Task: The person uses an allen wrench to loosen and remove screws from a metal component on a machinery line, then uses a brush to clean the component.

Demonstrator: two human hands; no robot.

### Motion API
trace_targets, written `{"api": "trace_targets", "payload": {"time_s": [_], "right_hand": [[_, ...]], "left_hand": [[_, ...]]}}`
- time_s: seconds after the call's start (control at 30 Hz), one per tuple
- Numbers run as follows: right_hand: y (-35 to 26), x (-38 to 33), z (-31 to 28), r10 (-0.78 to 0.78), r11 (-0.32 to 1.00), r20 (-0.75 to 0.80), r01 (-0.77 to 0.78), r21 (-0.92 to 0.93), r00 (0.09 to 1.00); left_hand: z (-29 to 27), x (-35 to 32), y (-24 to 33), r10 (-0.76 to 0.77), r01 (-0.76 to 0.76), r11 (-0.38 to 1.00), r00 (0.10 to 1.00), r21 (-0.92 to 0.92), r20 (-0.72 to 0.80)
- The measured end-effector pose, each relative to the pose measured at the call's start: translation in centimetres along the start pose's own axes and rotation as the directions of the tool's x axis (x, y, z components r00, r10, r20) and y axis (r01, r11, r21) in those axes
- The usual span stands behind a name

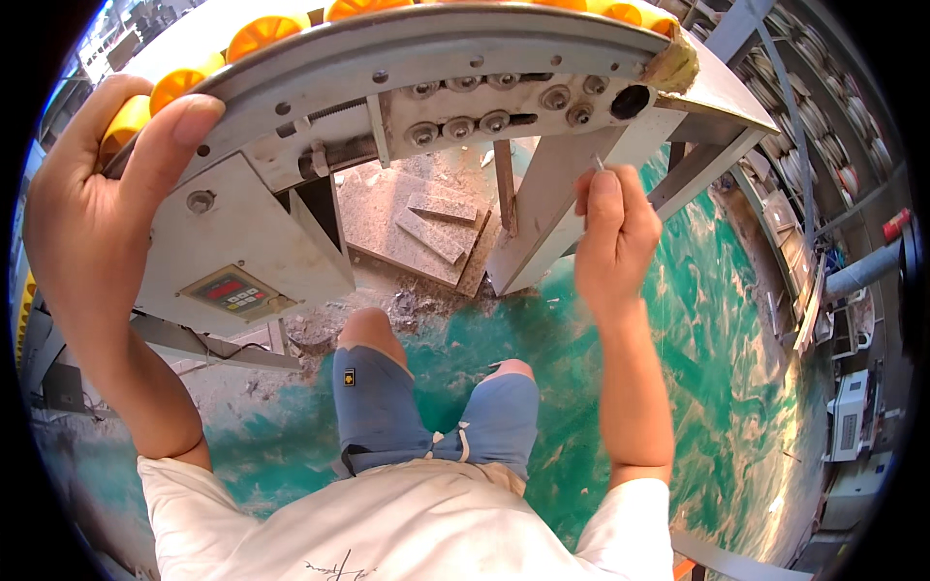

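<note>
Metal rack [801, 126]: pale stacks [834, 148] inside | left hand [89, 218] clamped on rail [426, 58] | right hand [618, 228] pinching small rod [598, 163]

At upper left, the left hand [89, 208] holds a gray rail [426, 46]. Right of middle, the right hand [618, 230] pinches a thin little stick [598, 163].

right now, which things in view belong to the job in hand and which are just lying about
Seem in use:
rail, gripped by the left hand
small thin piece, pinched in the right hand
bolted plate, near that hand

Seem just lying about:
two short strips on the board below
rubble on the floor
</note>
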State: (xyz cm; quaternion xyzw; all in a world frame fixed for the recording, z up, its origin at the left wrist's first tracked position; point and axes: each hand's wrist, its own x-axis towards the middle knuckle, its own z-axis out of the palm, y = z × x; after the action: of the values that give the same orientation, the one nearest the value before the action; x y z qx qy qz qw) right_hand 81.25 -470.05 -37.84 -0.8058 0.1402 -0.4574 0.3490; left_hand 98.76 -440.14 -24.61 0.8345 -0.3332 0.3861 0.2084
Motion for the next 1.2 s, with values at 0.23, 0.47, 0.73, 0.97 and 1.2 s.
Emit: {"api": "trace_targets", "payload": {"time_s": [0.23,0.47,0.73,0.97,1.2], "right_hand": [[0.4,5.7,-2.4,-0.495,0.743,0.273,0.565,-0.358,0.825],[-2.7,8.0,-4.0,-0.523,0.415,0.523,0.737,-0.533,0.673],[-1.4,9.5,-4.6,-0.640,0.136,0.599,0.838,-0.529,0.481],[-1.1,9.9,-4.9,-0.641,0.254,0.580,0.851,-0.459,0.504],[-1.0,10.0,-4.5,-0.625,0.390,0.545,0.828,-0.402,0.559]], "left_hand": [[-0.7,0.0,-1.7,-0.089,0.099,0.995,0.972,-0.033,0.219],[0.4,-1.8,-5.0,-0.118,0.117,0.993,0.991,0.014,0.055],[-1.0,-0.9,-4.4,-0.040,0.021,0.992,0.987,0.123,0.154],[-1.2,-0.9,-3.2,0.020,-0.050,0.986,0.983,0.157,0.184],[-0.8,-0.8,-2.1,-0.009,-0.004,0.994,0.993,0.108,0.114]]}}
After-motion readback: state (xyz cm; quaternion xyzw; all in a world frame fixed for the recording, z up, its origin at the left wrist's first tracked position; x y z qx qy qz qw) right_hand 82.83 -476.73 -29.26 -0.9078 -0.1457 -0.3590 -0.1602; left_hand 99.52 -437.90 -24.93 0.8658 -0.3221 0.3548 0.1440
